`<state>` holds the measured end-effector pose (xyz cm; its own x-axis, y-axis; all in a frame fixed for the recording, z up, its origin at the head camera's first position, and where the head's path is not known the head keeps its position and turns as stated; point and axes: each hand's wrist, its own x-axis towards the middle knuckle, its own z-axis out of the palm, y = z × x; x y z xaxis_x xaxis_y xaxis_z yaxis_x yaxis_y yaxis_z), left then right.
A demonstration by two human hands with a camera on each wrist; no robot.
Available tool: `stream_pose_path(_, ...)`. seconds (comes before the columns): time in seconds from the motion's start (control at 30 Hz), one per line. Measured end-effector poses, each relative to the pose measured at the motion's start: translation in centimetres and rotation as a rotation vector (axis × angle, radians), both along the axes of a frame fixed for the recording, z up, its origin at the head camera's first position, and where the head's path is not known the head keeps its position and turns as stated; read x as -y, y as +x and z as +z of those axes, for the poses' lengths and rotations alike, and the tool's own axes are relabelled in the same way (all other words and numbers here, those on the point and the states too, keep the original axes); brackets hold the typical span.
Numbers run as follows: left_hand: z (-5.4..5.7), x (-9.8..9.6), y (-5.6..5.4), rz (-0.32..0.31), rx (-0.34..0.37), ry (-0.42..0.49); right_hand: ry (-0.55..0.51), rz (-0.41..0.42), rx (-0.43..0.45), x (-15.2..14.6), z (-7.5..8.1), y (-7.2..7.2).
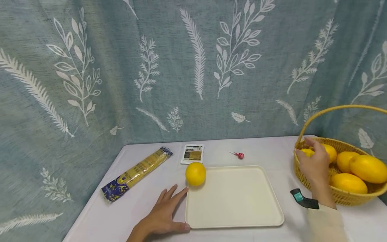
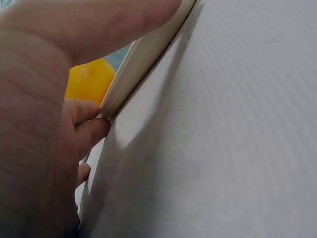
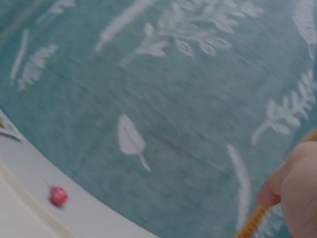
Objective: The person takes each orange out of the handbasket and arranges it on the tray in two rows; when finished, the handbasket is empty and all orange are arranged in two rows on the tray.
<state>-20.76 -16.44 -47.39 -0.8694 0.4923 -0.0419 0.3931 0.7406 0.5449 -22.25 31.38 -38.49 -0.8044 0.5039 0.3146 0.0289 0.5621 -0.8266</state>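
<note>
My left hand (image 1: 164,211) lies at the left side of a cream tray (image 1: 235,198), fingers spread; thumb and fingertips touch its edge. In the left wrist view the thumb and fingers meet the tray's rim (image 2: 133,72). A round yellow fruit (image 1: 195,173) sits on the tray's far left corner. My right hand (image 1: 315,163) is over the left end of a wicker basket (image 1: 347,200), thumb and index finger apart. A yellow fruit (image 1: 307,152) shows between them; firm contact cannot be made out. Several lemon-like yellow fruits (image 1: 369,168) lie in the basket.
A long gold and blue packet (image 1: 136,174) lies at the left. Behind the tray are a small white pouch (image 1: 192,153) and a red lollipop (image 1: 240,155). The basket's tall handle (image 1: 341,108) arches above it. A patterned curtain (image 1: 193,67) stands behind the table.
</note>
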Motion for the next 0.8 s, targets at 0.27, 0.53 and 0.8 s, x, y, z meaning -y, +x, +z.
stream_pose_path(0.27, 0.0, -0.2, -0.3, -0.006, 0.014, -0.002, -0.038, 0.049, 0.274, -4.1, -0.9, 0.7)
stream_pose_path(0.53, -0.2, 0.0, -0.3, -0.005, 0.022, -0.005, -0.169, 0.137, 0.459, -5.5, -1.2, 0.4)
stream_pose_path(0.8, -0.1, 0.2, 0.0, 0.01, 0.02, 0.007, -0.122, 0.113, 0.523, -5.1, -0.8, -0.2)
